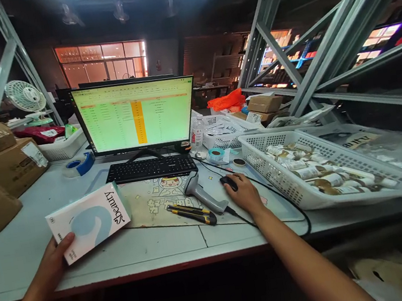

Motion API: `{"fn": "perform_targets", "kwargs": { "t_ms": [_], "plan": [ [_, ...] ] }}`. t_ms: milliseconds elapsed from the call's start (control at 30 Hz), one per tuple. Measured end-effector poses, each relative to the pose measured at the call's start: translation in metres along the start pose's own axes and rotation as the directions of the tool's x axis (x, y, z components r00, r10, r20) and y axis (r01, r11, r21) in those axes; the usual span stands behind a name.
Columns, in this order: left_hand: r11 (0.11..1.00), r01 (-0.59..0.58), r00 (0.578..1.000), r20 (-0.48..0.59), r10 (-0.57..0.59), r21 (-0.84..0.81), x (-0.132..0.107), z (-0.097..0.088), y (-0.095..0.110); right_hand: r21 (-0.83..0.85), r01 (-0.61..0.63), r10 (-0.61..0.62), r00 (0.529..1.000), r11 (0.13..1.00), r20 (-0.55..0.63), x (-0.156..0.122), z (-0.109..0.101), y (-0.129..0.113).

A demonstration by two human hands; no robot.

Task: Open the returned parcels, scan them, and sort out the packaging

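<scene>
My left hand [55, 257] grips one end of a white and pale blue box [92, 221] marked "beauty", held tilted over the left front of the desk. The thumb lies on the box's front face; the other fingers are hidden behind it. On the desk mat, my right hand [243, 192] rests over a black computer mouse [229, 183], fingers curved around it. Just left of that hand lies a grey barcode scanner [205, 194] with its cable. Two yellow and black utility knives [191, 213] lie side by side in front of the scanner.
A monitor [108, 119] showing a spreadsheet stands behind a black keyboard [150, 168]. At right, a white basket [271, 172] holds several bottles. Cardboard boxes [8, 165] are stacked at left, near blue tape [77, 166]. A black cable [288, 195] loops beside the right arm.
</scene>
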State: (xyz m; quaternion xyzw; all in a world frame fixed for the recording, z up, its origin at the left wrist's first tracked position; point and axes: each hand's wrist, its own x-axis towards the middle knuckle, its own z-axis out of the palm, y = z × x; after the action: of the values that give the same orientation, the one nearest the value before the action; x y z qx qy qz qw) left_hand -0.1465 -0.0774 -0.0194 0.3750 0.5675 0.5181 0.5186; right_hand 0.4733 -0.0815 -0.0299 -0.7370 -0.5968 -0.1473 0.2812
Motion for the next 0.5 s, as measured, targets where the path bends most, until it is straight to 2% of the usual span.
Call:
{"fn": "perform_targets", "kwargs": {
  "t_ms": [100, 200, 367, 500],
  "plan": [
    [1.000, 0.021, 1.000, -0.015, -0.021, -0.001, -0.0004, -0.0009, -0.0004, -0.024, 0.044, -0.043, 0.997, 0.999, 0.070, -0.0015, -0.0004, -0.0027],
    [1.000, 0.022, 1.000, -0.015, -0.022, -0.005, -0.0009, -0.0011, -0.0008, -0.038, 0.038, -0.034, 0.994, 0.999, 0.108, -0.0026, -0.0020, -0.0043],
    [1.000, 0.024, 0.999, -0.030, -0.025, -0.018, -0.0014, 0.0010, 0.0015, -0.078, -0.025, 0.032, 0.995, 0.997, 0.099, -0.0032, -0.0045, -0.0075],
    [1.000, 0.015, 1.000, -0.027, -0.016, -0.014, 0.0031, -0.0025, -0.0030, -0.075, -0.019, 0.026, 0.996, 0.997, 0.089, -0.0034, -0.0044, -0.0080]
  ]
}}
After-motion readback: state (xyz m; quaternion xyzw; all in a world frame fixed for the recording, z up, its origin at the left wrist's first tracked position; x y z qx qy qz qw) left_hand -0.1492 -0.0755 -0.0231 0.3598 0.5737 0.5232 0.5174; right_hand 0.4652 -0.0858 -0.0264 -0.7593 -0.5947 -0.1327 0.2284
